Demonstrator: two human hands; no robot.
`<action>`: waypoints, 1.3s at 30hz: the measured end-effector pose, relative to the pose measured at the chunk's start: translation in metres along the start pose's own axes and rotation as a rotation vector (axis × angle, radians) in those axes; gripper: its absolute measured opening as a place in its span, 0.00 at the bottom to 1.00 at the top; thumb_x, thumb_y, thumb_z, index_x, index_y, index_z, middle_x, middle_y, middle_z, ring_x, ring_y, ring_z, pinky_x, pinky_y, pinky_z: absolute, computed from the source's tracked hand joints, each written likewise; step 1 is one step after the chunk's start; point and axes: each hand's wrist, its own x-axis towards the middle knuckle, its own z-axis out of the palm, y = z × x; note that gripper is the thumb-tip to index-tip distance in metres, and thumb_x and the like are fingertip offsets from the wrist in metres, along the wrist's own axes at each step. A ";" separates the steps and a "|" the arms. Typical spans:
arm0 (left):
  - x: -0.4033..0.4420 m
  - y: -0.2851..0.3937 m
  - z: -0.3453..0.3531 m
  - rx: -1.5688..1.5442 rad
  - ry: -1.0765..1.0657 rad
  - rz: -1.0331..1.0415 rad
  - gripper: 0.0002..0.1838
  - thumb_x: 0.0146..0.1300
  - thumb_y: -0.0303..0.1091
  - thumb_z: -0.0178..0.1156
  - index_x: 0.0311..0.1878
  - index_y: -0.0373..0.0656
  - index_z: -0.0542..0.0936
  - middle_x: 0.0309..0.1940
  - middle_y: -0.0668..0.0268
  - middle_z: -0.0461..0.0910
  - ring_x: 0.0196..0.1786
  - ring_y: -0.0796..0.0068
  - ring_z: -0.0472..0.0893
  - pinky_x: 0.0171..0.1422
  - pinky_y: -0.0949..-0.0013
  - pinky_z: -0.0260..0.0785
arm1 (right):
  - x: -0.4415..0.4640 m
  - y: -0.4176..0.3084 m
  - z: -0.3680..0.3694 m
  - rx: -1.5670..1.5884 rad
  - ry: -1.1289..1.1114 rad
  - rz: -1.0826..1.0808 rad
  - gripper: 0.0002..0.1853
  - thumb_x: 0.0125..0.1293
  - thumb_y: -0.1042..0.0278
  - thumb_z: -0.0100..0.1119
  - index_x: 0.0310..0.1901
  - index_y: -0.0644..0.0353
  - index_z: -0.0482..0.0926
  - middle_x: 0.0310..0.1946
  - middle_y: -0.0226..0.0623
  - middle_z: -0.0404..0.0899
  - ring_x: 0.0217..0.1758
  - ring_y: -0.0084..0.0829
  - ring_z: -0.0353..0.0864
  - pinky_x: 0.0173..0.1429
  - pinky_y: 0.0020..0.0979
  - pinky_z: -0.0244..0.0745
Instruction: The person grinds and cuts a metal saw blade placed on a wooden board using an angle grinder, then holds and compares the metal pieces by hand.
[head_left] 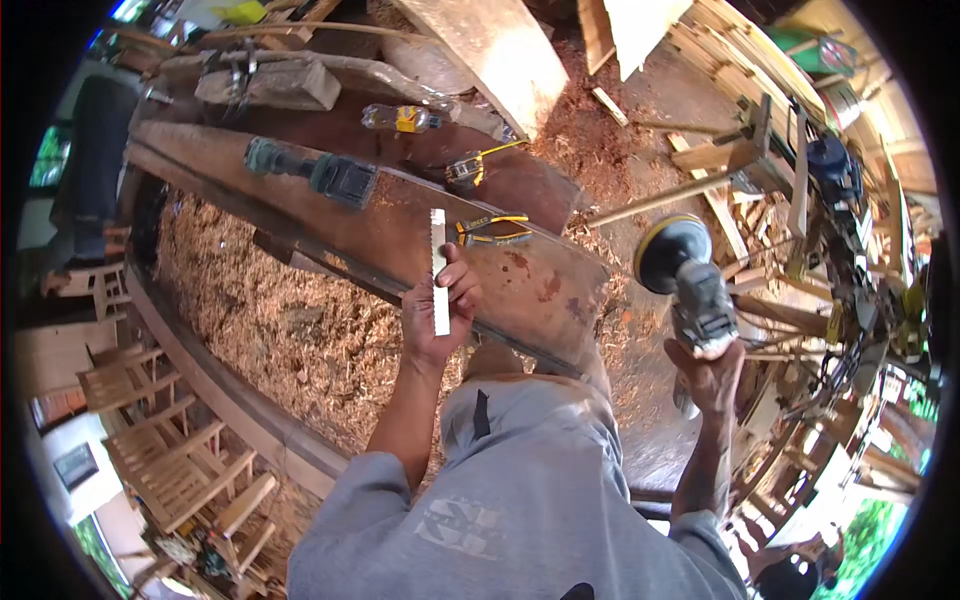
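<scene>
I can't read any whole word, brand or number from here. The bottle (408, 119) near the far edge of the bench (540, 290) has a yellow label (411, 119), but its print is too small for me. I see dark marks on the yellow parts of the pliers (476, 224), toward the bench's right end, and they are too tiny to read. The tape measure (465, 169), also near the far edge, has marks too blurry to tell. On the grey shirt (530, 470) I see a pale blocky print (462, 527), too faint to read.
</scene>
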 end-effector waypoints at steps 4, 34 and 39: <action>-0.017 -0.019 0.011 0.047 0.021 0.166 0.13 0.77 0.36 0.52 0.57 0.38 0.74 0.29 0.71 0.70 0.30 0.78 0.65 0.38 0.72 0.61 | 0.091 0.005 0.036 -0.109 -0.287 -0.017 0.20 0.51 0.68 0.78 0.46 0.64 0.84 0.38 0.34 0.88 0.39 0.23 0.84 0.45 0.30 0.79; -0.203 -0.026 -0.075 0.190 0.483 0.817 0.12 0.70 0.34 0.62 0.53 0.39 0.76 0.35 0.66 0.78 0.36 0.72 0.76 0.43 0.68 0.70 | 0.306 -0.029 0.416 -0.466 -0.717 -0.667 0.19 0.48 0.56 0.76 0.41 0.56 0.87 0.40 0.43 0.87 0.41 0.42 0.88 0.47 0.41 0.83; -0.178 0.008 -0.070 0.373 0.577 0.752 0.14 0.71 0.36 0.61 0.53 0.38 0.78 0.36 0.66 0.79 0.37 0.71 0.78 0.45 0.66 0.72 | 0.337 0.027 0.440 -0.200 -0.774 -0.596 0.26 0.50 0.57 0.78 0.50 0.56 0.83 0.42 0.39 0.87 0.43 0.38 0.87 0.50 0.39 0.81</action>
